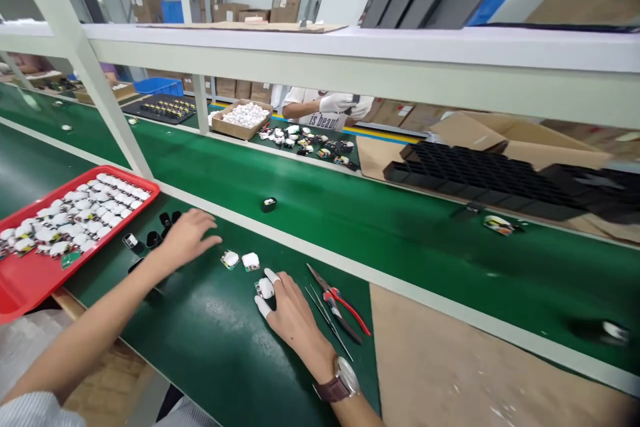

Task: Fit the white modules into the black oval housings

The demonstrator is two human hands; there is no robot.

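My left hand [187, 239] is open, thumb apart from the fingers, over a group of small black housings [153, 239]; whether it touches any is hidden. My right hand [295, 317], with white finger cots on thumb and index finger, pinches a small white-topped circuit board [265, 288] at the green mat. Two similar pieces, a white-topped board [251, 261] and another board [230, 259], lie just beyond it. To the right of this hand lie tweezers [327, 320] and red-and-black handled pliers [340, 303].
A red tray [20, 287] of white-topped boards stands at left. Beyond a pale rail runs a green conveyor carrying a black housing [269, 204]. Across it, a co-worker's gloved hands [345, 105] are near a box of white parts [243, 119]. A shelf beam [320, 67] crosses above.
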